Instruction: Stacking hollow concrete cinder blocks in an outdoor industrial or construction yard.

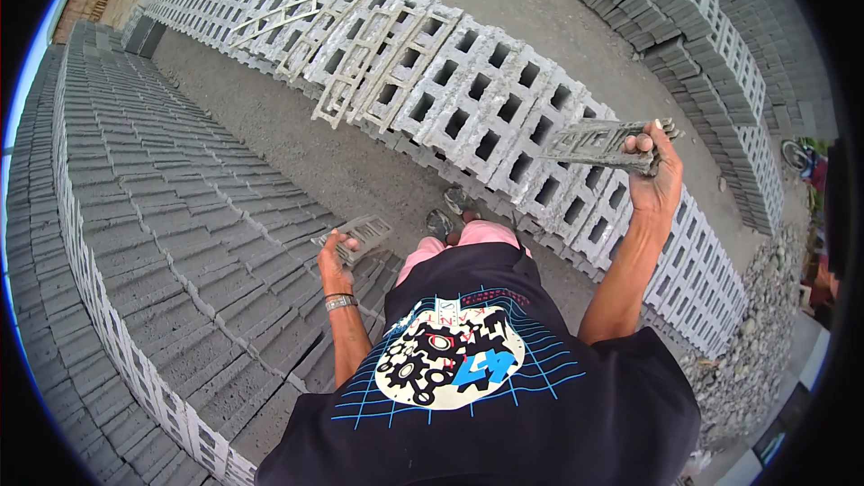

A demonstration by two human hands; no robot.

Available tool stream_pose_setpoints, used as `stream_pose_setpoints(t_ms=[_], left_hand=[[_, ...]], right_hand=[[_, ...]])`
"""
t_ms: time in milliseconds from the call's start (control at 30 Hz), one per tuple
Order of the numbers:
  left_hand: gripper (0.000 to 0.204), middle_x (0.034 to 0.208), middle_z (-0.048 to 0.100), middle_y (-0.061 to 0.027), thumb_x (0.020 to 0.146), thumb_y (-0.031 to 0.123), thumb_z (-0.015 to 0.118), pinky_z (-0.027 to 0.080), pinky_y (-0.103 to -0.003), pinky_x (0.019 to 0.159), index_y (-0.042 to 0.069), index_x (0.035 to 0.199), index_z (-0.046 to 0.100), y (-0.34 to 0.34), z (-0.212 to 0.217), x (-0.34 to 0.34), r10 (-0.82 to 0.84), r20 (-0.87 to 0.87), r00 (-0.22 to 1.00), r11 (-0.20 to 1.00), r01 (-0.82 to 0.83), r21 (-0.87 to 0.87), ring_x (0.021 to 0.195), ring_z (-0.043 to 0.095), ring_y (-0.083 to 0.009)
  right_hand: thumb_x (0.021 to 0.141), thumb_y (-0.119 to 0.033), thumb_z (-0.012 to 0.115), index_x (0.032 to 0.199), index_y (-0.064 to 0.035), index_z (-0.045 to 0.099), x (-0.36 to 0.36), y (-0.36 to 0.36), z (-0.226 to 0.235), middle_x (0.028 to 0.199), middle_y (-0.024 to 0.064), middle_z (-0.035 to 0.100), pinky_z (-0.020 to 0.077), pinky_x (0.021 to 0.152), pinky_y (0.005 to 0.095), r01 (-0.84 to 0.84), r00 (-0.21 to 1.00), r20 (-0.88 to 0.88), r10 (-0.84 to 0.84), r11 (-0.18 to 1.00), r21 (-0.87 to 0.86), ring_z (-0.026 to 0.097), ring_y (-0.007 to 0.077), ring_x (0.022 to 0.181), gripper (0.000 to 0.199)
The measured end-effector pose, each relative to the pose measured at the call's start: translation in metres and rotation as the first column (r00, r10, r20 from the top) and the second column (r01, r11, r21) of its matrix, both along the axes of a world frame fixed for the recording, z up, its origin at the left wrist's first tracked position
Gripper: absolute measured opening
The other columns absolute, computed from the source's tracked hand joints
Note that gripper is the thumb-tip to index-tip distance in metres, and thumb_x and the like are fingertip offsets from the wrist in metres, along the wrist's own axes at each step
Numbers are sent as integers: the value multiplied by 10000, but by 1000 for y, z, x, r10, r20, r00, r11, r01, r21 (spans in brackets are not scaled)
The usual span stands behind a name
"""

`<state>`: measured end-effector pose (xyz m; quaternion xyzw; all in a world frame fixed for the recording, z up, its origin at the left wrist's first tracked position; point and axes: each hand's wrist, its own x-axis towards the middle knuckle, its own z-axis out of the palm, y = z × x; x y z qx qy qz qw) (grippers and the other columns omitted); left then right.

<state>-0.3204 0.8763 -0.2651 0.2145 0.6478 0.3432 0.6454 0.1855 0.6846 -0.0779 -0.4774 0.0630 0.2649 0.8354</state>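
Observation:
My right hand [659,175] is raised over the long row of hollow concrete blocks [499,81]. Its fingers are closed round a small stack of grey, cement-crusted slotted frames [594,142]. Lower and to the left, my left hand [335,261] grips a thin slotted frame [367,232] by one end, beside the stacked blocks on that side. More ladder-like slotted frames [346,81] lie across the top of the block row, several of them side by side. How many frames my right hand holds I cannot tell.
A tall wall of stacked grey blocks [171,207] runs along my left. Other block stacks [711,90] stand at the far right, near a gravel heap [756,333]. My feet [450,211] are on a narrow dirt strip [261,139] between wall and row.

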Motion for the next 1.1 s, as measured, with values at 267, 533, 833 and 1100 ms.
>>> stream_pose_setpoints(t_ms=[267,533,833,1100], left_hand=[[193,762,651,-85,897,193,681,542,-356,559,8,927,636,14,-21,16,-303,-107,947,953,298,-60,589,641,-204],[195,660,677,-107,896,202,693,459,-302,568,24,824,665,-11,-26,42,-535,-80,841,844,527,-96,575,617,-174],[155,704,597,-75,916,172,659,521,-381,587,56,848,581,-45,7,69,-332,89,939,939,338,-66,581,597,-221],[132,798,587,-62,910,169,641,536,-420,662,95,921,532,-40,104,67,-108,-9,994,981,108,158,648,613,-206]], right_hand=[[942,-73,651,969,60,615,-47,-101,57,695,42,576,551,695,317,292,947,143,-287,956,-19,582,174,668,141],[945,-74,635,991,41,621,-97,-190,81,686,28,584,533,706,318,426,891,212,-401,901,-84,583,182,655,125],[954,-84,629,956,43,631,-76,-289,57,689,56,607,531,712,341,547,836,82,-542,836,-42,597,196,664,127],[967,-58,606,993,71,615,-24,-455,36,810,132,656,576,783,401,656,754,95,-650,754,-37,644,222,700,132]])
